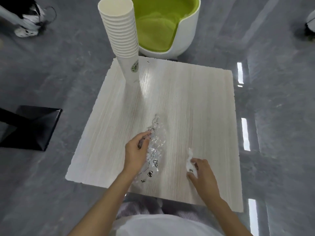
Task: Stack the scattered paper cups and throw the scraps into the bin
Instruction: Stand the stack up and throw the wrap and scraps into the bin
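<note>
Head view: 1 cup stack (123, 40); left hand (136, 151) grips 1 wrapper (154, 150), right hand (202, 172) pinches 1 scrap (189, 160).

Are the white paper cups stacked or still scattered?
Stacked: the white paper cups form one upright nested column on the pale wooden table.

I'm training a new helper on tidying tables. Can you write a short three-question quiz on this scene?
1. True or false: the paper cups lie scattered over the table.
2. What does the left hand touch? A) clear plastic wrapper B) white paper scrap C) cup stack
3. Which hand is at the white paper scrap?

Key:
1. False: they stand in one tall stack at the far left corner.
2. A, the clear plastic wrapper.
3. The right hand.
</note>
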`<state>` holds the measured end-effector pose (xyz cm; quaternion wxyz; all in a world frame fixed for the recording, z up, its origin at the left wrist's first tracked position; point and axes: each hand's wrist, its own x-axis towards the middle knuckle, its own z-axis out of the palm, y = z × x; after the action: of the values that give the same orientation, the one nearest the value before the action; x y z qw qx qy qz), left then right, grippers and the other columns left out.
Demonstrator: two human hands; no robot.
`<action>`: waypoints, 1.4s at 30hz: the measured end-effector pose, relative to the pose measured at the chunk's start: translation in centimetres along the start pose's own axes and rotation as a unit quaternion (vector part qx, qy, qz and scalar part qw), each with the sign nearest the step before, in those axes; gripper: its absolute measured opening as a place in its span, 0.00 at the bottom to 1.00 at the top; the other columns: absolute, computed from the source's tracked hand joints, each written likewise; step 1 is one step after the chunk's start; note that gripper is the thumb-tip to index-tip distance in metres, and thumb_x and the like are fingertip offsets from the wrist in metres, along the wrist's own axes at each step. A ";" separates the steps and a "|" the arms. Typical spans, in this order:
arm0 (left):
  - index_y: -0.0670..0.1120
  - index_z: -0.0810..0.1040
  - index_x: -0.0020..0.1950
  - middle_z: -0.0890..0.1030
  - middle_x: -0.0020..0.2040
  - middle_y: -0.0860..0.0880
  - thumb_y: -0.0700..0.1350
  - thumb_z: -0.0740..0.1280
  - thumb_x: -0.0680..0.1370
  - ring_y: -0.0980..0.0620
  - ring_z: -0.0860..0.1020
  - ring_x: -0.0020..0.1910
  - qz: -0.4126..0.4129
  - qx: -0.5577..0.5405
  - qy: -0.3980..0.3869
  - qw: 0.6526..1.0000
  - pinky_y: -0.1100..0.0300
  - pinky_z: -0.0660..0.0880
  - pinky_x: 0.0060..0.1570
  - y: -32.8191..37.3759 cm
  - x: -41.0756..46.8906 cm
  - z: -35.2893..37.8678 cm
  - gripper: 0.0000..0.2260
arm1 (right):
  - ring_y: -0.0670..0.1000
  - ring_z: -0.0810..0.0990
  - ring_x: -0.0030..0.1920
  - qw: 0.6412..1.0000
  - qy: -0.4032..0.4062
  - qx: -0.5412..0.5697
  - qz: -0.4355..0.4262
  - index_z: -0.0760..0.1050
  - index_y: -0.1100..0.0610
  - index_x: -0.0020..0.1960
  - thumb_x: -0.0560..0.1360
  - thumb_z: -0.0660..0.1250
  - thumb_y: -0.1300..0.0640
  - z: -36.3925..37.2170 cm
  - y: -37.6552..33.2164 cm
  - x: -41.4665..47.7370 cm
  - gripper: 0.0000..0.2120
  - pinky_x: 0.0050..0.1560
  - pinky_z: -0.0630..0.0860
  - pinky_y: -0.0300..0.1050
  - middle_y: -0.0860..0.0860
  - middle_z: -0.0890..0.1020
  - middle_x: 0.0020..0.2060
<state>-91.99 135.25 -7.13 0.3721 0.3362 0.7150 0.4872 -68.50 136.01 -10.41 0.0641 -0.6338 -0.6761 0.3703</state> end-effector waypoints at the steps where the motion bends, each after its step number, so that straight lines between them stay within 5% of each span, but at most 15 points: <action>1: 0.42 0.81 0.61 0.82 0.47 0.50 0.37 0.65 0.81 0.67 0.75 0.33 -0.001 0.000 0.012 1.000 0.75 0.71 0.34 0.1 -0.3 0.1 0.11 | 0.45 0.75 0.50 1.000 -0.007 0.005 -0.013 0.71 0.53 0.62 0.76 0.68 0.58 -0.2 0.0 0.4 0.16 0.45 0.68 0.28 0.45 0.72 0.53; 4: 0.42 0.81 0.60 0.83 0.47 0.47 0.37 0.65 0.81 0.61 0.74 0.29 -0.010 -0.006 0.053 0.999 0.69 0.68 0.29 0.1 -1.2 -0.1 0.10 | 0.44 0.76 0.45 0.998 -0.011 0.011 -0.058 0.76 0.55 0.55 0.76 0.67 0.61 -1.2 -0.7 1.8 0.08 0.43 0.69 0.25 0.48 0.76 0.48; 7: 0.44 0.82 0.59 0.83 0.45 0.50 0.37 0.65 0.80 0.66 0.71 0.27 -0.022 -0.016 0.107 0.994 0.75 0.66 0.30 -0.1 -2.5 -0.9 0.10 | 0.41 0.74 0.43 0.995 -0.018 0.033 -0.088 0.78 0.57 0.55 0.77 0.66 0.60 -2.1 -2.3 3.2 0.08 0.44 0.70 0.26 0.48 0.78 0.48; 11: 0.45 0.83 0.58 0.84 0.47 0.51 0.39 0.66 0.80 0.64 0.70 0.27 -0.050 -0.043 0.191 0.979 0.74 0.66 0.31 -0.7 -5.0 -2.6 0.09 | 0.49 0.79 0.45 0.986 -0.072 0.106 -0.108 0.80 0.54 0.53 0.77 0.66 0.57 -2.1 -5.9 4.3 0.07 0.46 0.80 0.46 0.47 0.81 0.46; 14: 0.42 0.83 0.58 0.85 0.51 0.49 0.37 0.66 0.80 0.68 0.73 0.29 -0.060 -0.053 0.250 0.965 0.76 0.67 0.33 -1.3 -7.3 -4.5 0.09 | 0.54 0.80 0.44 0.972 -0.123 0.132 -0.151 0.80 0.55 0.53 0.77 0.66 0.58 -1.0 -9.8 3.6 0.07 0.38 0.79 0.35 0.51 0.82 0.44; 20: 0.45 0.83 0.55 0.84 0.42 0.59 0.36 0.66 0.80 0.62 0.68 0.26 -0.064 -0.077 0.366 0.925 0.73 0.64 0.29 -3.5 -13.4 -9.9 0.09 | 0.52 0.80 0.41 0.942 -0.218 0.117 -0.228 0.80 0.55 0.49 0.76 0.66 0.59 4.0 -16.1 -0.8 0.05 0.48 0.77 0.50 0.48 0.81 0.36; 25: 0.42 0.83 0.56 0.82 0.41 0.56 0.35 0.66 0.80 0.66 0.71 0.26 -0.076 -0.089 0.450 0.885 0.75 0.65 0.29 -6.2 -21.5 -15.8 0.08 | 0.50 0.77 0.38 0.905 -0.295 0.096 -0.291 0.80 0.56 0.45 0.77 0.65 0.59 10.5 -20.0 -8.2 0.05 0.41 0.73 0.42 0.48 0.81 0.36; 30: 0.45 0.83 0.54 0.78 0.32 0.61 0.36 0.66 0.79 0.64 0.69 0.25 -0.096 -0.100 0.537 0.832 0.74 0.63 0.28 -9.9 -32.8 -23.0 0.08 | 0.39 0.76 0.36 0.863 -0.367 0.080 -0.339 0.80 0.53 0.45 0.77 0.65 0.61 18.4 -23.1 -19.0 0.06 0.45 0.75 0.45 0.40 0.79 0.31; 34: 0.48 0.84 0.54 0.83 0.40 0.48 0.38 0.67 0.80 0.61 0.70 0.30 -0.118 -0.104 0.604 0.781 0.73 0.66 0.30 -12.7 -42.6 -27.4 0.08 | 0.40 0.73 0.33 0.813 -0.448 0.067 -0.365 0.79 0.48 0.39 0.76 0.66 0.65 24.6 -24.7 -28.6 0.13 0.44 0.74 0.51 0.39 0.78 0.27; 37: 0.44 0.83 0.56 0.84 0.43 0.43 0.37 0.66 0.80 0.60 0.71 0.32 -0.127 -0.118 0.661 0.731 0.73 0.69 0.29 -14.4 -49.4 -29.4 0.08 | 0.41 0.71 0.33 0.766 -0.504 0.050 -0.396 0.78 0.51 0.39 0.75 0.66 0.67 28.5 -25.4 -35.4 0.13 0.39 0.70 0.38 0.38 0.76 0.26; 42: 0.45 0.83 0.55 0.82 0.38 0.56 0.36 0.66 0.80 0.62 0.70 0.28 -0.162 -0.118 0.750 0.631 0.74 0.68 0.29 -17.7 -59.6 -30.9 0.09 | 0.35 0.74 0.32 0.691 -0.584 0.008 -0.427 0.81 0.55 0.46 0.75 0.66 0.66 33.9 -25.8 -45.8 0.09 0.37 0.67 0.29 0.40 0.76 0.30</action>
<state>-90.98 65.91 -3.98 -0.1831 -0.3129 0.7266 0.5836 -99.59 82.38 -2.23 -0.1875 0.0677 -0.7719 0.6037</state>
